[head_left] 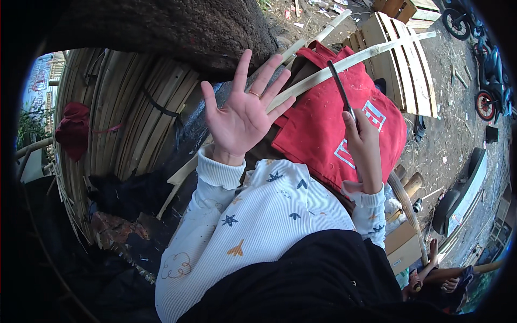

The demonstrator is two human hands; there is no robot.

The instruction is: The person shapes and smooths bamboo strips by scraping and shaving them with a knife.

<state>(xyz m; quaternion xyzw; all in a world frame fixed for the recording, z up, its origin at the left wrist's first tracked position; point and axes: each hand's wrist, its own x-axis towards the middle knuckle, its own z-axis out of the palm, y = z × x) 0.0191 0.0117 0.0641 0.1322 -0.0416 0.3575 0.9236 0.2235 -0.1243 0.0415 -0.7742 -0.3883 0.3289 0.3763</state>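
Blade (pixel 340 86), long, thin and dark, over the upper part of the red cloth (pixel 318 121); right hand (pixel 363 141) gripping its near end, fingers curled round. Far tip overlaps the pale wooden strip (pixel 312 81) in view (touching or apart, cannot tell). Strip slants across the cloth's upper edge, from behind the left hand (pixel 242 119) to over a slatted wooden crate (pixel 401 64) past the upper right corner. Left hand raised, palm toward the camera, fingers splayed, thin ring (pixel 254 93) on one finger. Off the cloth's left edge: upright bundle of wooden slats (pixel 124 118), near a rough brown trunk (pixel 161 32). Far right: motorbike (pixel 491 81).
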